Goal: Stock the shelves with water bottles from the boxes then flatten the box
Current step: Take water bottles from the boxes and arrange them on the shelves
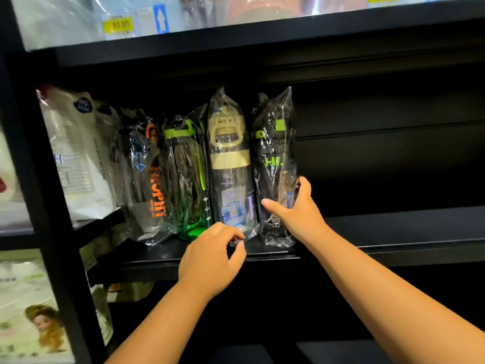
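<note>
Nearest, the left hand (pixel 210 258) hovers at the shelf (pixel 393 229) lip, fingers loosely curled by the beige-capped bottle (pixel 231 179) and its wrap; whether they pinch it I cannot tell. Right hand (pixel 299 214) grips the black bottle (pixel 274 153), rightmost of four standing wrapped. Shelf space further right looks unfilled. No box shows, so flattening likely remains.

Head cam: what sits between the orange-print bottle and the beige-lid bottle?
One wrapped green-lid bottle stands upright between the orange-print bottle and the beige-lid bottle. Seen in the head view.
</note>
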The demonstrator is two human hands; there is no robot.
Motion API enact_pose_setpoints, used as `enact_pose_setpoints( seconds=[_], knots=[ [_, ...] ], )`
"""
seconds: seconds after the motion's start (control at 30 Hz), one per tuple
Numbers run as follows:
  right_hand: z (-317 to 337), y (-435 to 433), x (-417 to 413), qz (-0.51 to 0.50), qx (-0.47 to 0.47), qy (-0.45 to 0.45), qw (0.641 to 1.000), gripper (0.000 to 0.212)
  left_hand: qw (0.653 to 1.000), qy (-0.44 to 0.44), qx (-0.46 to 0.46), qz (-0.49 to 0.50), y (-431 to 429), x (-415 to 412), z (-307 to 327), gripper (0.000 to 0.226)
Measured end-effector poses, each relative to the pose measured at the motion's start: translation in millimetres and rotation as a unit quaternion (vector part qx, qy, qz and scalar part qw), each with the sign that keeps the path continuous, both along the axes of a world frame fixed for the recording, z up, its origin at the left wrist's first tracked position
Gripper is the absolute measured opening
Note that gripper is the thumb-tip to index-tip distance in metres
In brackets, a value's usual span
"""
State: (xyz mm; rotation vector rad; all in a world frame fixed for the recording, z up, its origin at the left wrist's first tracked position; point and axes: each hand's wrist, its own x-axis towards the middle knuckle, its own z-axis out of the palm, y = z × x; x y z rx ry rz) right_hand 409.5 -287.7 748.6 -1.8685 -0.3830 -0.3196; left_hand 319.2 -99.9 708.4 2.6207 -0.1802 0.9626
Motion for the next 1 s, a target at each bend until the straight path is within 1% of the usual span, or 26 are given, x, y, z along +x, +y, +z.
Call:
enact_pose_setpoints(
  seconds=[0.1,0.17,0.23,0.27,0.33,0.4,0.47,0.53,0.63,0.7,0.77,0.83,0.93,1.0],
  knots=[
    [2.6,-7.1,-13.1,-0.012,-0.033,-0.011,0.999,0.121,1.000,-0.003,-0.005,-0.009,2.8,-0.6,-2.0,0.013],
    [2.6,-9.9,-25.7,-0.045,-0.092,-0.021,0.995,0.123,1.000,-0.020,-0.005,-0.019,4.5,-2.6,-5.5,0.016],
    [-0.2,-11.0,-40.3,-0.082,-0.154,-0.034,0.984,0.124,0.999,-0.044,-0.004,-0.023,5.7,-6.1,-8.2,0.019],
    [-2.5,-11.3,-47.5,-0.097,-0.179,-0.042,0.978,0.124,0.998,-0.053,-0.002,-0.022,5.6,-8.8,-9.3,0.024],
    [-9.8,-10.4,-62.0,-0.121,-0.217,-0.059,0.967,0.122,0.998,-0.058,0.009,-0.016,5.5,-15.2,-11.2,0.035],
    [-23.3,-6.7,-77.2,-0.140,-0.248,-0.073,0.956,0.118,0.998,-0.062,0.033,-0.003,7.2,-22.6,-15.7,0.040],
    [-46.0,0.3,-92.8,-0.163,-0.280,-0.113,0.939,0.111,0.995,-0.076,0.056,0.009,11.4,-33.8,-24.4,0.045],
    [-74.9,9.1,-109.6,-0.194,-0.326,-0.177,0.908,0.103,0.992,-0.092,0.082,0.014,19.2,-47.3,-39.6,0.049],
    [-121.2,25.5,-137.3,-0.199,-0.379,-0.207,0.880,0.092,0.989,-0.099,0.107,0.004,34.1,-72.5,-75.8,0.056],
    [-151.1,38.5,-157.6,-0.190,-0.406,-0.199,0.872,0.090,0.989,-0.085,0.123,-0.007,45.4,-93.2,-104.2,0.059],
    [-181.2,51.2,-177.3,-0.174,-0.438,-0.168,0.866,0.089,0.990,-0.039,0.131,-0.016,58.4,-113.8,-135.0,0.061],
    [-213.5,64.9,-198.1,-0.154,-0.464,-0.129,0.863,0.089,0.992,0.012,0.124,-0.022,73.5,-133.2,-170.0,0.062],
    [-261.2,85.6,-227.0,-0.140,-0.477,-0.077,0.864,0.087,0.992,0.039,0.109,-0.043,94.3,-158.8,-219.9,0.059],
    [-295.2,98.7,-246.2,-0.130,-0.489,-0.043,0.862,0.087,0.990,0.076,0.107,-0.056,105.3,-175.4,-251.6,0.061]
  ],
)
